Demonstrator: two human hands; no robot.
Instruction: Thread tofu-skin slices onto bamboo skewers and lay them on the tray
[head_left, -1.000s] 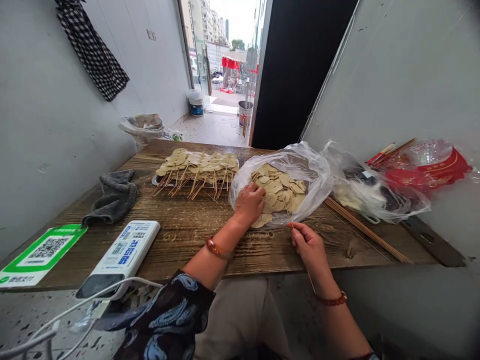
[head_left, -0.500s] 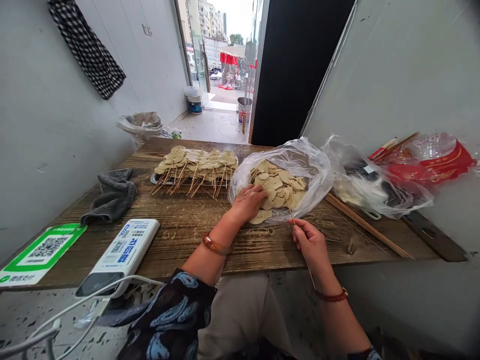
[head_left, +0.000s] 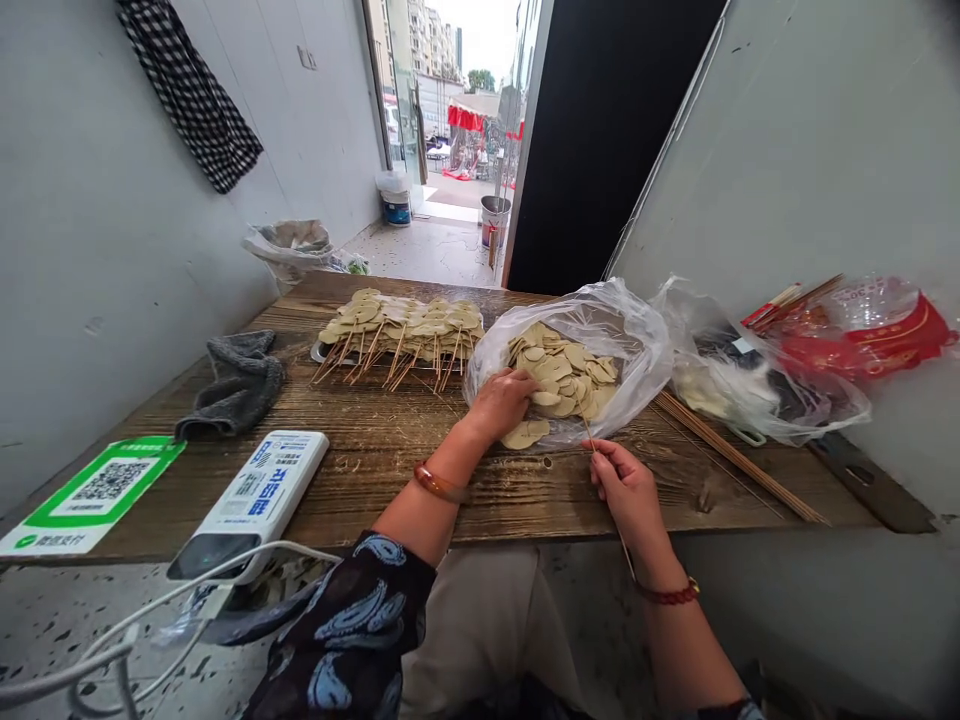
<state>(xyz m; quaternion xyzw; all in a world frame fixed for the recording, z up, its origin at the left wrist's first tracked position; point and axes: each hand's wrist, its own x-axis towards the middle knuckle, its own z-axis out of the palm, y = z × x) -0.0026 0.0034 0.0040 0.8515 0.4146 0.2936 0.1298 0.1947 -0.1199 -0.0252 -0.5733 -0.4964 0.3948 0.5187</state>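
My left hand (head_left: 504, 402) rests at the left side of an open clear plastic bag (head_left: 637, 355), its fingers curled down against thin, pale round slices (head_left: 559, 375); the fingertips are partly hidden among them. A loose slice (head_left: 525, 433) lies just below that hand at the bag's mouth. My right hand (head_left: 626, 490) pinches a thin bamboo skewer (head_left: 587, 425), whose upper end points at the front of the slice pile. The skewer's lower end runs down past the wrist. Left of the bag, a metal tray (head_left: 319, 352) bears many threaded skewers of slices (head_left: 405, 325), sticks facing me.
Loose skewers (head_left: 739, 455) lie on the wooden table (head_left: 390, 470) at right, beside a flat dark metal tool (head_left: 862, 475) and plastic bags (head_left: 772, 385). At left are a grey cloth (head_left: 232, 385), a white device (head_left: 255, 500) with a cable and a QR card (head_left: 97, 492).
The view has shifted slightly, moving the table's things a little to the right in the picture. Both hands keep nearly the same place by the bag, and the skewer stays in my right hand.
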